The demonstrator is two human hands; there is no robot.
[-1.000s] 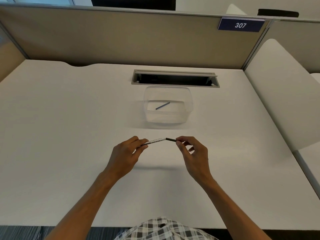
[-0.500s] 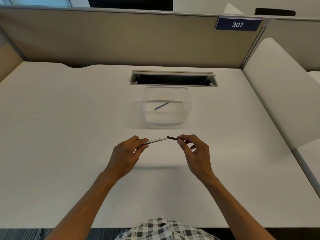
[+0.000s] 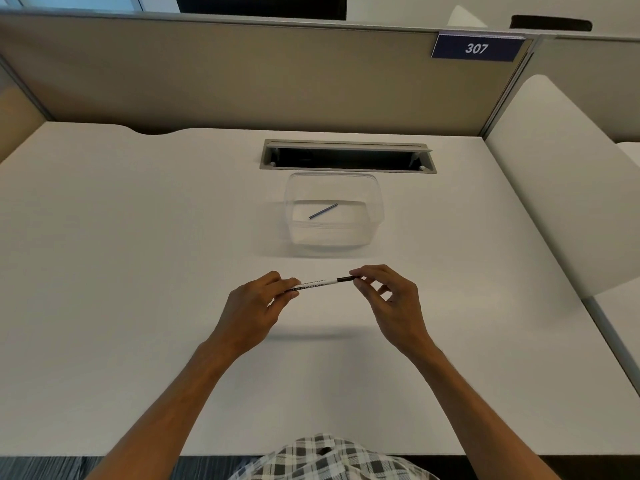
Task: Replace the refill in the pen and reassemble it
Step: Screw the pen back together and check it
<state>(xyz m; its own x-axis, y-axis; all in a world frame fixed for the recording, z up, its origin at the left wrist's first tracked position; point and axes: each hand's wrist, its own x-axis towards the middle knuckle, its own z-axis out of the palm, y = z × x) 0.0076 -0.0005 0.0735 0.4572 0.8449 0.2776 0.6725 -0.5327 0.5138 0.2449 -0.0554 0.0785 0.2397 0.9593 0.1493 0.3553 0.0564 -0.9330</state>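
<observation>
Both hands are up over the middle of the white table, a bit toward the near edge, holding the pen between them in the air. The left hand has its fingers curled round the left end of the white barrel, which has some black printing on it, so that end is mostly buried in the grip. The right hand pinches the dark piece at the barrel's right end between thumb and forefinger, other fingers loosely curled behind. The dark piece sits right against the end of the barrel, in line with it; can't tell how far in it goes. The pen runs left to right with the right end slightly farther from the near edge, and its shadow lies on the table below.

Further back, near the far edge at centre, there's a clear tub with a thin dark blue stick lying diagonally on its floor, looks like a refill. Just behind the tub is an open cable slot sunk in the table. A beige partition runs along the far edge, with a blue "307" sign at its top right.
</observation>
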